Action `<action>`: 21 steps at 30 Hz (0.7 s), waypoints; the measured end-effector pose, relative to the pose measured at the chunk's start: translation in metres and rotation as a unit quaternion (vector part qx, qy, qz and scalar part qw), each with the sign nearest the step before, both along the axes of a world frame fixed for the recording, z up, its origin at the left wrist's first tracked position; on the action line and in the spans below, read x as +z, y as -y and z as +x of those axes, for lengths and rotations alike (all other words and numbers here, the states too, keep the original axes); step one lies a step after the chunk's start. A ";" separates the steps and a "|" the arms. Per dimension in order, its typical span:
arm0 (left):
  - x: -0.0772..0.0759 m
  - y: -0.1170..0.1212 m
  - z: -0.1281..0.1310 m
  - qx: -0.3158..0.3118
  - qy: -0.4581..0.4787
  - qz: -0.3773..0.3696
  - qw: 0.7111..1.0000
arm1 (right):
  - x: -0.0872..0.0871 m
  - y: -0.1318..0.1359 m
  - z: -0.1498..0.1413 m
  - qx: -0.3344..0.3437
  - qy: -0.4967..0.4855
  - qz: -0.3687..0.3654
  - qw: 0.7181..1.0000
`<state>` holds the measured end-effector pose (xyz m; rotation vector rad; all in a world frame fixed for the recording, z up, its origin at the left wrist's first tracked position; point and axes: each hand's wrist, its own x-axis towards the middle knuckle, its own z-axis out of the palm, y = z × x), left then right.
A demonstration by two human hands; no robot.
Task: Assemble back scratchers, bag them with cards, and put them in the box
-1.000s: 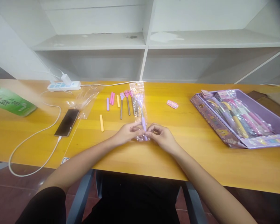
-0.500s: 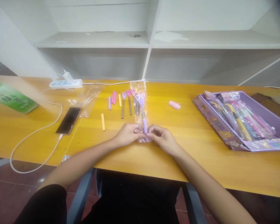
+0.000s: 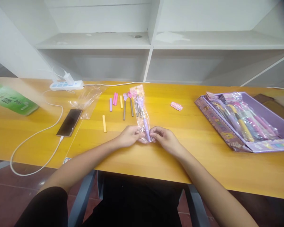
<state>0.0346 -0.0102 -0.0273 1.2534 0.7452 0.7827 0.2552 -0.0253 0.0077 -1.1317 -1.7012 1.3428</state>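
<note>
A purple back scratcher lies inside a clear plastic bag in front of me, its claw end pointing away. My left hand pinches the bag's near left edge beside the handle. On the other side, my right hand is closed with thumb and fingertips at the bag's right edge. Past the bag lie several scratcher heads on metal rods, some partly seen through the plastic. To their left are loose handle sleeves: a purple one, two pink ones, a yellow one and a nearer yellow one.
A purple display box with bagged scratchers stands at right. A small pink card lies left of it. Leftward are an empty plastic bag, a charging phone, a power strip and a green bottle. White shelves rise behind.
The bag's far end has tilted left and lowered, and the scratcher inside leans further left. Both hands stay near the handle end, with the right fingers shifted slightly.
</note>
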 end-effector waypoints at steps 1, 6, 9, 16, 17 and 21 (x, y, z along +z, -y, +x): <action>0.003 0.001 0.000 -0.004 0.003 -0.010 1.000 | 0.000 0.000 0.000 0.005 -0.001 -0.002 1.000; 0.018 0.005 -0.002 -0.026 -0.003 -0.014 1.000 | 0.003 0.002 0.002 0.037 -0.014 -0.024 0.999; 0.021 0.003 -0.005 -0.047 0.014 -0.002 0.999 | 0.005 0.006 0.003 0.065 -0.008 -0.025 0.998; 0.011 0.002 -0.004 -0.018 0.010 0.036 0.999 | 0.012 0.008 0.001 0.138 0.015 0.032 0.990; 0.010 0.001 -0.003 0.021 0.029 0.046 0.998 | 0.014 0.008 0.001 0.154 0.015 0.035 0.987; 0.010 -0.013 -0.008 0.175 0.123 0.066 0.975 | 0.016 0.009 0.000 0.279 0.028 0.002 0.960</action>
